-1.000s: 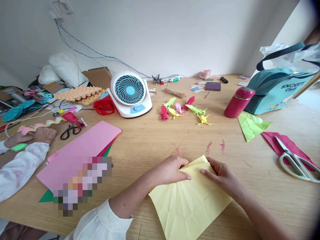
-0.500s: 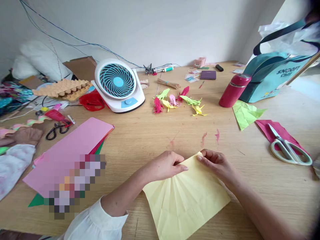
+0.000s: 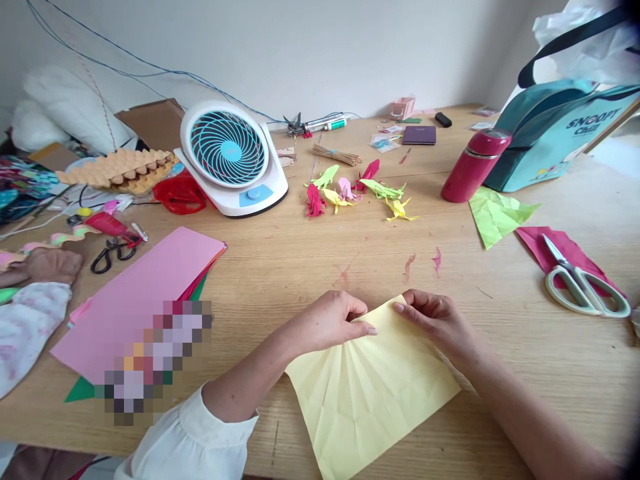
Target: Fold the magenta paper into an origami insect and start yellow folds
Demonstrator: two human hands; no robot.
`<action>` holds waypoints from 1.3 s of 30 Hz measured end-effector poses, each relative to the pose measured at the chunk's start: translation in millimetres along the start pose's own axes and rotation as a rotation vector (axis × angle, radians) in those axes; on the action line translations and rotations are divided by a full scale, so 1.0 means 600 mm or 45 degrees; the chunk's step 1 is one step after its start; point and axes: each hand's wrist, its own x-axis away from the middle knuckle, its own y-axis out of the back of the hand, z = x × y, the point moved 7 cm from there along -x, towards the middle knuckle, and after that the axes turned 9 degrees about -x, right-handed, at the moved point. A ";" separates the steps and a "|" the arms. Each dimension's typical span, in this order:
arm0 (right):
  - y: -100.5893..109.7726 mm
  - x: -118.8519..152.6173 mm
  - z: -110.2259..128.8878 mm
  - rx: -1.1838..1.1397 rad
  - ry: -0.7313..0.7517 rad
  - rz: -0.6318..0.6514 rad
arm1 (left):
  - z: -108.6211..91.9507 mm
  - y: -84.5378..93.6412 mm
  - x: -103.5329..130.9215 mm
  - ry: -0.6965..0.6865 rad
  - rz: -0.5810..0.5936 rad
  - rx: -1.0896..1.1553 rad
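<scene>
A pale yellow sheet of paper [image 3: 373, 393] with creases fanning out from its far edge lies at the near side of the wooden table. My left hand [image 3: 333, 323] pinches that far edge between thumb and fingers, where the creases meet. At the sheet's far right corner, my right hand [image 3: 433, 317] grips the paper with the thumb on top and the fingers curled behind. Both hands are closed on the same sheet, a short way apart. Part of the paper's left edge is hidden under my left hand and wrist.
Folded paper figures [image 3: 345, 190] in several colours sit mid-table. A white fan [image 3: 230, 157] stands behind left, above pink paper [image 3: 145, 287]. On the right are a red flask [image 3: 475, 167], a blue bag [image 3: 545, 143], crumpled green paper [image 3: 500, 217] and scissors [image 3: 583, 287] on red paper.
My view has shifted slightly, so the background sits a little higher in the picture. Both hands keep nearly the same hold on the yellow sheet.
</scene>
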 end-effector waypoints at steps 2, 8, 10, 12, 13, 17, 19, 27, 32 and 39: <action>-0.001 0.001 0.001 -0.009 0.004 0.005 | -0.001 0.002 0.000 0.003 -0.015 -0.014; -0.002 0.000 0.000 -0.046 0.006 0.019 | 0.001 0.003 0.001 0.014 -0.019 -0.020; -0.002 -0.001 -0.001 -0.059 0.008 0.029 | 0.002 0.003 0.001 0.013 -0.016 -0.014; -0.002 -0.001 -0.002 -0.067 0.004 0.033 | 0.001 0.004 0.002 0.010 -0.015 -0.016; -0.001 -0.001 -0.002 -0.067 0.004 0.029 | 0.000 0.005 0.003 0.010 -0.016 -0.020; -0.002 0.002 0.001 -0.076 0.003 0.003 | -0.004 0.007 0.005 0.010 -0.014 -0.036; -0.002 0.004 0.002 -0.079 -0.001 -0.015 | -0.009 0.008 0.005 -0.019 -0.037 -0.020; -0.008 0.005 0.004 -0.090 -0.013 -0.023 | -0.017 0.011 0.003 -0.076 -0.111 0.073; -0.010 0.005 0.003 -0.081 -0.021 -0.023 | -0.016 0.011 0.004 -0.073 -0.109 0.100; -0.009 0.004 0.004 -0.033 -0.024 -0.027 | -0.015 0.009 0.004 -0.083 -0.105 0.108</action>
